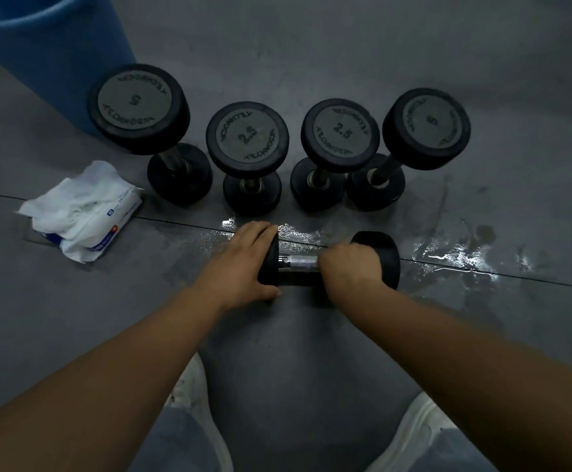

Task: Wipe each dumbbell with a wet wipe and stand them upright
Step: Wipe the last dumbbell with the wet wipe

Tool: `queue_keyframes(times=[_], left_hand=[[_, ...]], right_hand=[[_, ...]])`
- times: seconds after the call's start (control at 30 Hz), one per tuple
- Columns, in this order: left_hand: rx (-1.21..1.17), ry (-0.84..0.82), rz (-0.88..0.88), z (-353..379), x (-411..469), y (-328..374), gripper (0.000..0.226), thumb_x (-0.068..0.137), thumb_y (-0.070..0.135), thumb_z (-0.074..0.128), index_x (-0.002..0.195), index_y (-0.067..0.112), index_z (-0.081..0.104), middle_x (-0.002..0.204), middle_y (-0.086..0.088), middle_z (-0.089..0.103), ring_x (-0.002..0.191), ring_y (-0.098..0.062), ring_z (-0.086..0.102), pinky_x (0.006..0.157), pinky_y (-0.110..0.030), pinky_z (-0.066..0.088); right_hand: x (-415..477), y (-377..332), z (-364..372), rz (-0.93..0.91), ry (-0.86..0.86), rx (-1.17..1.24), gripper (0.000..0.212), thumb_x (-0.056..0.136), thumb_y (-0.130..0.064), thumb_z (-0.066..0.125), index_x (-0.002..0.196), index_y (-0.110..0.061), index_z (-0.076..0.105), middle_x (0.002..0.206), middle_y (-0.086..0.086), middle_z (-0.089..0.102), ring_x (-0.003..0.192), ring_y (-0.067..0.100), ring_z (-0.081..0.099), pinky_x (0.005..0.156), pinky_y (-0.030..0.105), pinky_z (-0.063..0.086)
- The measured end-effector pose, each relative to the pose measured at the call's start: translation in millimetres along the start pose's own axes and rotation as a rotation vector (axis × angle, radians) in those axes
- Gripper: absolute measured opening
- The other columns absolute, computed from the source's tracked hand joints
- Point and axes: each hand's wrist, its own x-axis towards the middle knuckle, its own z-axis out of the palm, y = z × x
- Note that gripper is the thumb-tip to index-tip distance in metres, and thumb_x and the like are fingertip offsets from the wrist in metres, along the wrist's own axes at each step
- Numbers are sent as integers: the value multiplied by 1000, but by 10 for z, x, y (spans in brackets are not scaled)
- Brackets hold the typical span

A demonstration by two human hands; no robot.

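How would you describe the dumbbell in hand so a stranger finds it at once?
From the blue bin at top left, four upright dumbbells run rightward in a row. Just in front of them, on the wet floor patch, is the lying dumbbell, left hand holding one head, right hand round its chrome handle. It alone lies on its side.

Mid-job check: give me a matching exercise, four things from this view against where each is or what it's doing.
1 left hand
2 right hand
3 wipe pack
4 far-left 5 dumbbell

A stands upright by the blue bin
B curled round the lying dumbbell's chrome handle
C lies on the floor, left of both hands
D holds the lying dumbbell's left end weight

Pairs: 1-D, 2-B, 3-C, 4-A
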Motion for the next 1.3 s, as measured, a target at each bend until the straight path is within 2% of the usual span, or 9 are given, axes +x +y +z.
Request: queue_keyframes(times=[0.17,0.33,0.43,0.63,0.8,0.87,1.03,1.17,1.3], left_hand=[[-30,13,-9,-6,-18,33,115,61,45,86,153,15,24,153,2,23,144,-17,19,114,-40,34],[-28,-31,-22,-58,13,55,120,59,40,88,154,14,20,155,0,19,145,-17,14,116,-40,32],[-28,-59,-31,-69,24,50,123,58,41,89,155,14,17,157,-1,17,146,-18,12,118,-36,27],[-25,-52,-43,-50,47,44,122,60,40,89,155,14,17,157,-2,16,147,-19,9,120,-34,22],[-30,-54,-47,-35,31,43,122,61,39,88,155,15,15,158,-1,14,147,-17,7,120,-35,21],[-32,-56,-45,-40,35,48,121,61,37,88,155,14,16,157,-2,15,146,-17,8,120,-34,21],[-50,-64,-65,-36,19,51,121,60,37,88,155,17,16,155,2,14,145,-14,7,116,-42,31],[-66,-60,-77,-46,43,52,119,60,35,87,154,18,16,155,2,14,144,-13,7,116,-42,31],[-72,-68,-88,-21,58,30,124,56,39,89,154,19,16,155,2,15,145,-16,9,114,-47,34]], right_hand=[[-5,-15,-37,48,-95,157,33,89,-4,48,120,-10,59,123,11,56,110,31,59,79,36,48],[64,-23,-100,72,85,223,32,88,-6,51,120,-9,51,121,12,51,103,34,60,70,36,44],[92,-59,-15,74,-83,252,33,88,-10,54,121,-8,56,123,13,55,110,32,59,83,37,49],[162,-97,79,266,115,784,12,83,-12,54,93,-13,61,97,13,66,92,31,62,72,31,46],[135,-342,129,203,141,1222,7,78,-13,64,75,-18,67,72,-1,68,70,15,62,67,27,49],[185,-404,157,183,292,1116,12,78,-10,62,86,-12,70,84,5,66,81,20,61,72,27,45],[249,-306,112,-99,188,521,19,81,-19,57,98,-18,65,102,7,61,98,29,56,77,35,44],[333,-232,114,12,201,844,15,80,-33,60,85,-22,70,83,0,70,84,22,64,70,33,49],[167,-320,293,-94,219,697,15,79,-32,53,79,-19,61,81,1,66,85,27,60,71,36,44]])
